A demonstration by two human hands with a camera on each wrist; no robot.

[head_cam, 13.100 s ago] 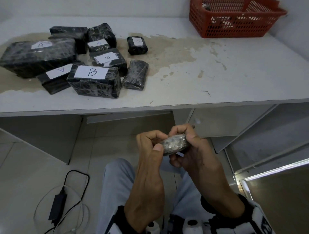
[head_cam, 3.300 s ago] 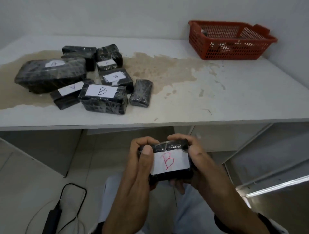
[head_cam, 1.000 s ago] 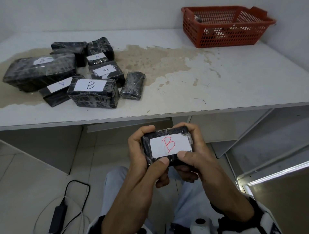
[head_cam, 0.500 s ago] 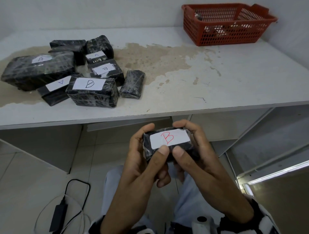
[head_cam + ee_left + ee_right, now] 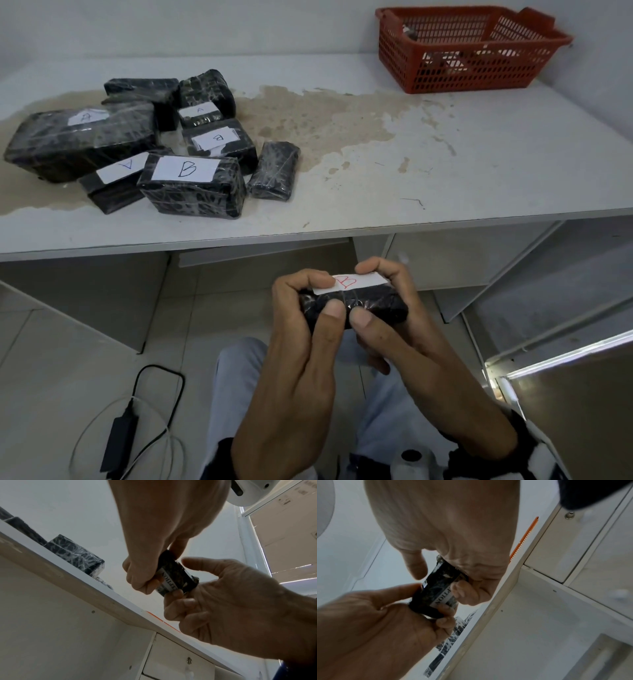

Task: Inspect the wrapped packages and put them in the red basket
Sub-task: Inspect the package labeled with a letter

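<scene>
1. We hold one small wrapped package [image 5: 356, 303] in both hands, below the front edge of the table [image 5: 479, 164] and above our lap. It is wrapped in black film, and a white label with a red B sits on its upper face, tilted away from us.
2. Our left hand [image 5: 301, 329] clasps the package's left end, thumb on the near face and fingers curled over the top. Our right hand [image 5: 387, 318] clasps the right end the same way. Both hands are closed on it; neither is free.
3. The package's long axis runs left to right between the two grips. From the wrist views its underside shows a strip of printed text, partly covered by fingers.
4. The red basket [image 5: 472, 65] stands at the far right corner of the table, well apart from the package, up and to the right. We judge the right hand the nearer one for carrying it there.
5. The other packages [image 5: 191, 185] lie grouped on the far left of the table, away from the basket.
6. We judge the inspection is in hand, with the placing not yet begun.
</scene>
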